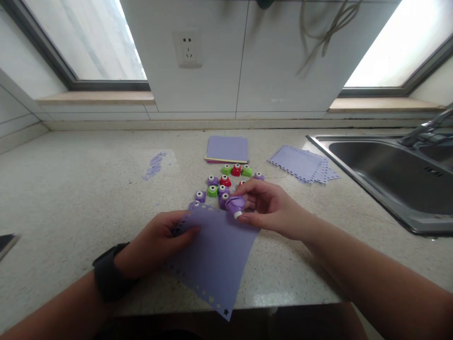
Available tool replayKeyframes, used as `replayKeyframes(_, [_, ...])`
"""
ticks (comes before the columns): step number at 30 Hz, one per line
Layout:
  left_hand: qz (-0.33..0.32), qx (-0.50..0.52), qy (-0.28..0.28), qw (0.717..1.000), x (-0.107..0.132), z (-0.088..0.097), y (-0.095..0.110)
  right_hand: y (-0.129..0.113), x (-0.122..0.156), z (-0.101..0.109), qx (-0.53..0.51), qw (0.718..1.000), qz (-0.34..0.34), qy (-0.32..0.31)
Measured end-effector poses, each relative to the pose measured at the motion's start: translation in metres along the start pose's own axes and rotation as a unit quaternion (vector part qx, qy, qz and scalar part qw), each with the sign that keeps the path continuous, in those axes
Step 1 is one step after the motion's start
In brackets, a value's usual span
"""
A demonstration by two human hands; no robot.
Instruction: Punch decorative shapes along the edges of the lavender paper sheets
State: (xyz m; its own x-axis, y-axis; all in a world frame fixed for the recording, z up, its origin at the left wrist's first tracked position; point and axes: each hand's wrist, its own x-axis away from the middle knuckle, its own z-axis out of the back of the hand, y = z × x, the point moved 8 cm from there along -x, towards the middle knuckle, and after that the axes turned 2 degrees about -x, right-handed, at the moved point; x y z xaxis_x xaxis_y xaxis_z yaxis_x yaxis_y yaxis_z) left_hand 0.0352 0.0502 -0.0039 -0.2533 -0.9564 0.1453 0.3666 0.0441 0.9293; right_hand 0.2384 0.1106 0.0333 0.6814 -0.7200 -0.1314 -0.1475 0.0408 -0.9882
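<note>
My left hand (pixel 159 238) pinches the left edge of a lilac paper sheet (pixel 215 257), fingers closed on it; small holes run along the sheet's borders. At the sheet's top edge, my right hand (pixel 271 205) grips a small purple craft punch (pixel 235 206). Just beyond them lie several small punches in purple, green and red (pixel 226 182), spread on the speckled countertop (pixel 88 189).
A stack of lilac paper (pixel 227 149) lies behind the punches. Punched lilac sheets (pixel 304 164) lie to the right beside a steel sink (pixel 389 174) with a tap (pixel 424 127). Purple paper scraps (pixel 155 165) lie at left. A wall socket (pixel 187 47) sits above.
</note>
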Motion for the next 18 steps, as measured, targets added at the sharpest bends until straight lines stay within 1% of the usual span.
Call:
replayKeyframes(6, [-0.009, -0.025, 0.013, 1.0, 0.0, 0.003, 0.0, -0.009, 0.002, -0.002, 0.056, 0.998, 0.029, -0.015])
replayKeyframes(11, [-0.022, -0.039, 0.007, 0.999, 0.002, 0.003, 0.006, -0.01, 0.004, 0.0, 0.099, 0.994, 0.042, -0.016])
replayKeyframes(15, [-0.018, -0.043, -0.01, 0.999, 0.004, 0.0, 0.009, -0.012, 0.002, 0.003, 0.097, 0.994, 0.055, -0.001])
replayKeyframes(18, [-0.01, -0.039, -0.015, 0.999, 0.003, -0.001, 0.007, -0.012, 0.001, 0.001, 0.084, 0.995, 0.055, -0.007])
